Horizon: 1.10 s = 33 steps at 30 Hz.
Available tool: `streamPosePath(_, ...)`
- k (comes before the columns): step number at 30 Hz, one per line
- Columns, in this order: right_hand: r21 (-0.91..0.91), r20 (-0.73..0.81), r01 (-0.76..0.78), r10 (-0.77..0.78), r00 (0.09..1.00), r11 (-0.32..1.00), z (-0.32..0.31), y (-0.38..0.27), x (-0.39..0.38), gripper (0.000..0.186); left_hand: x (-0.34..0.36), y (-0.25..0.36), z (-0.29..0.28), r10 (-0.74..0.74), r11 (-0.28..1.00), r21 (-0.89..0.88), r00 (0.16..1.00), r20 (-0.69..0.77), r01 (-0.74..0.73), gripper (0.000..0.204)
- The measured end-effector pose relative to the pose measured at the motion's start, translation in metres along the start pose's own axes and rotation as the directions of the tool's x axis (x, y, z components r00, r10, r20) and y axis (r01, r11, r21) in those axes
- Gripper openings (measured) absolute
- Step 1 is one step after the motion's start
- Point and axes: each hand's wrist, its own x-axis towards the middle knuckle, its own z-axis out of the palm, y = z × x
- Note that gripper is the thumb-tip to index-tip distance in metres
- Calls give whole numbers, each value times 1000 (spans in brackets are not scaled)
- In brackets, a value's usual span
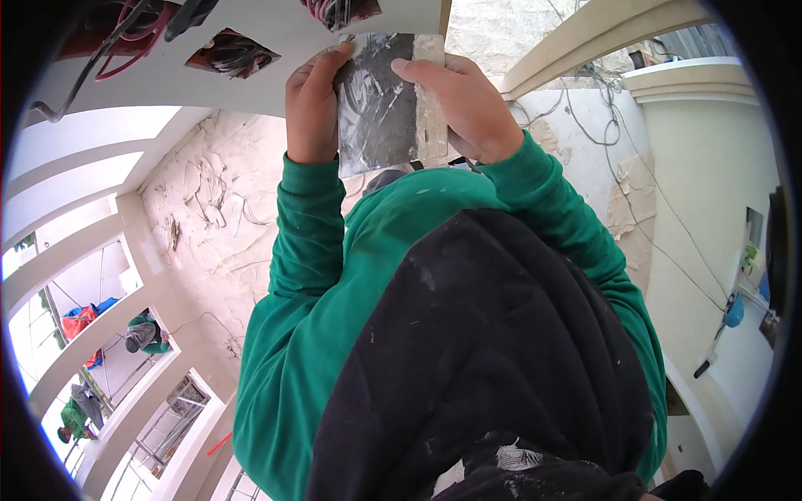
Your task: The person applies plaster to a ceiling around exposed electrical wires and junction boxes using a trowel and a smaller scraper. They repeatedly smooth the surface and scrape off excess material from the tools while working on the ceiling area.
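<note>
Both my hands hold a flat rectangular plastering blade (376,108) up at the top middle of the head view. Its grey face is smeared with white plaster, and a caked beige strip runs down its right side. My left hand (312,107) grips the left edge, the thumb near the upper corner. From the right, my right hand (476,108) is closed round the beige strip, its thumb pressed on the grey face. The fingers behind the blade are hidden. Green sleeves cover both forearms.
Beyond my left hand, a white panel (288,25) has square cutouts with bundled wires (234,54). Crumpled, torn sheeting (209,200) covers the floor. Loose cables (614,138) hang at right. Two other people (149,334) are outside the window frames (109,342), near scaffolding.
</note>
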Motion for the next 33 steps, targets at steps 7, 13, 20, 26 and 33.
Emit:
streamPosePath(7,213,-33,1,6,999,977,18,11,-3,26,13,7,-19,0,993,120,994,112,-14,29)
streamPosePath(13,280,-164,69,-23,986,958,32,22,-11,26,19,15,-23,-103,988,132,977,185,80,28)
streamPosePath(20,372,-254,161,-66,965,914,42,26,-16,27,23,4,-28,166,915,278,901,400,-292,23)
streamPosePath(26,385,-200,117,-41,979,915,49,18,-22,26,22,4,-26,224,901,265,892,393,-343,18)
streamPosePath(33,363,-309,252,-140,941,897,61,23,-22,27,21,-2,-24,326,847,276,853,408,-455,19)
